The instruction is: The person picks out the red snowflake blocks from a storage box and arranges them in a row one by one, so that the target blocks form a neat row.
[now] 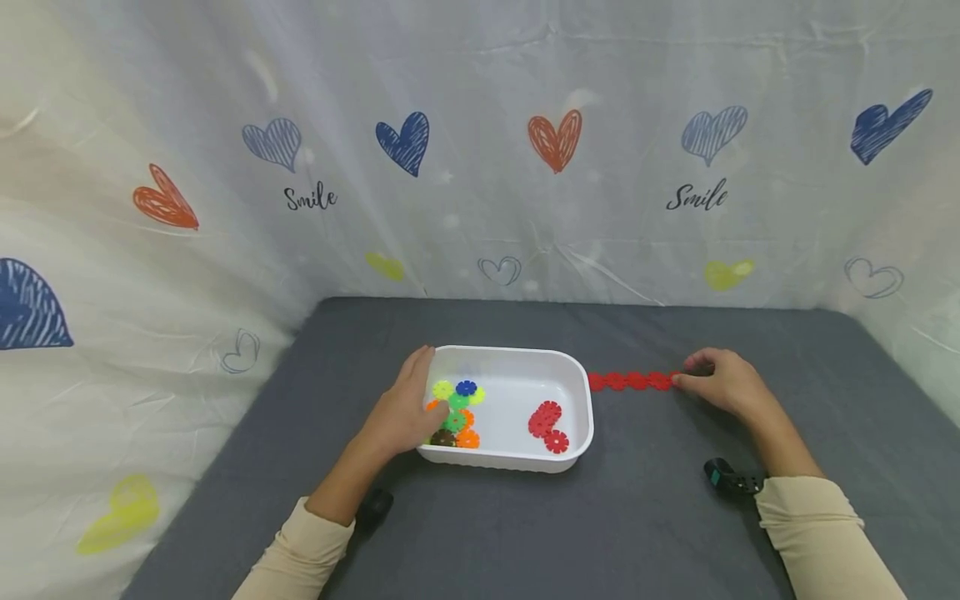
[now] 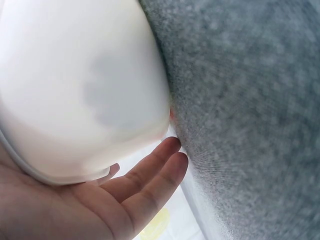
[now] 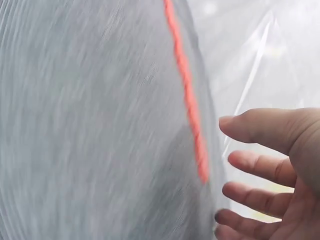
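My left hand holds the left end of a white plastic tub, thumb over the rim and fingers along its outer wall, as the left wrist view also shows. Inside the tub, several flower-shaped plastic discs in yellow, green, orange, blue and brown lie near that thumb. A few loose red discs lie at the tub's right. Beyond its right side, a straight chain of joined red discs lies flat on the cloth. My right hand is at the chain's right end; in the right wrist view its spread fingers stand apart from the chain.
A dark grey cloth covers the table. Behind and at the left hangs a pale curtain printed with hearts. A black strapped device is at the right wrist, and another dark device is beside the left wrist.
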{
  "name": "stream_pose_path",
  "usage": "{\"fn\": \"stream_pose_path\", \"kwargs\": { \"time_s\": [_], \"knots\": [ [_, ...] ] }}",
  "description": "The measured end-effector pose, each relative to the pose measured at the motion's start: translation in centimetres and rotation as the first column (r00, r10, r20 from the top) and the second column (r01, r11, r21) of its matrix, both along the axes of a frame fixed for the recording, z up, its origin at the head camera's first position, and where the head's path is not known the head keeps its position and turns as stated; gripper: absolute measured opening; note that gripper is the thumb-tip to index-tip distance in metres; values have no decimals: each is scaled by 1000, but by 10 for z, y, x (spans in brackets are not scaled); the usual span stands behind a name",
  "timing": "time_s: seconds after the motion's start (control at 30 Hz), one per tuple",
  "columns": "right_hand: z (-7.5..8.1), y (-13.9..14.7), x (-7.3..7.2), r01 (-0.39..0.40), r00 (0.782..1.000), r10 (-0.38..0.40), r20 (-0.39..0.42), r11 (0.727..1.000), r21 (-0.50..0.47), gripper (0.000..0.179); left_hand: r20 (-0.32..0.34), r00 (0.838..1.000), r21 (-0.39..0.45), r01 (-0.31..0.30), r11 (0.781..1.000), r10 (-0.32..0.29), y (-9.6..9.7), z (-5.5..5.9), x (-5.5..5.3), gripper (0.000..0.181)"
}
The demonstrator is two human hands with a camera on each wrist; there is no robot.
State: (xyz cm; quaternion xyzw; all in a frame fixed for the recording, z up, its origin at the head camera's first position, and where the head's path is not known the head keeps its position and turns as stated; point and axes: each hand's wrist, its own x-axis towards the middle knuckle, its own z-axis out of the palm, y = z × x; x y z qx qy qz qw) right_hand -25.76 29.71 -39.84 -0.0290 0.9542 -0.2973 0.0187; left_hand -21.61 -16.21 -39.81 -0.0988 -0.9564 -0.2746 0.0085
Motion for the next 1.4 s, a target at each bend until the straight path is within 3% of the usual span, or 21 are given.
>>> {"fn": "stream_pose_path", "kwargs": {
  "time_s": [0.17, 0.27, 0.33, 0.43, 0.53, 0.57, 0.63, 0.7, 0.8, 0.87, 1.0, 1.1, 1.17, 1.27, 1.4],
  "knots": [
    [16, -33, 6, -119, 991, 117, -61, 993, -27, 43, 7, 1000, -3, -5, 1000, 5, 1, 0, 1, 84],
    [27, -61, 10, -237, 956, 230, -183, 971, -18, 29, 4, 1000, 1, -5, 1000, 5, 1, 0, 1, 85],
    [33, -81, 12, -351, 902, 338, -269, 936, -3, 21, -2, 1000, 4, -2, 1000, 2, 1, -1, 0, 85],
    [37, -110, 14, -546, 782, 532, -327, 836, 55, 17, -12, 1000, 7, -1, 1000, 1, 1, -2, 0, 84],
    [35, -139, 15, -691, 676, 699, -233, 711, 129, 18, -13, 1000, 6, -4, 1000, 4, 0, -3, 0, 84],
    [33, -148, 16, -718, 654, 736, -177, 677, 163, 19, -11, 1000, 3, -6, 1000, 6, 0, -3, 0, 84],
    [29, -161, 18, -742, 634, 771, -58, 627, 238, 26, -9, 1000, 2, -6, 1000, 6, 0, -4, 0, 85],
    [28, -171, 19, -738, 642, 765, 56, 595, 319, 35, -10, 1000, 0, -2, 1000, 2, 1, -4, 0, 85],
    [29, -180, 19, -712, 663, 736, 139, 561, 423, 44, -22, 1000, 0, 2, 1000, -2, 1, -3, -1, 85],
    [30, -183, 19, -704, 670, 725, 162, 550, 450, 44, -28, 1000, -2, 2, 1000, -2, 1, -2, -1, 85],
    [32, -185, 19, -723, 648, 738, 189, 518, 457, 30, -23, 1000, -5, 2, 1000, -2, 2, 0, -1, 85],
    [31, -187, 20, -713, 648, 740, 180, 507, 484, 23, -16, 1000, -7, 2, 1000, -2, 2, 1, -1, 85],
    [27, -188, 21, -685, 663, 735, 140, 521, 509, 23, -17, 1000, -7, 0, 1000, 0, 1, 1, -1, 85],
    [19, -191, 23, -619, 697, 715, 53, 563, 547, 21, -16, 1000, -1, -1, 1000, 1, 0, 0, -1, 85],
    [8, -190, 22, -574, 704, 700, -122, 662, 482, 23, -15, 1000, 2, 3, 1000, -3, 0, 1, 0, 85]
  ]
}}
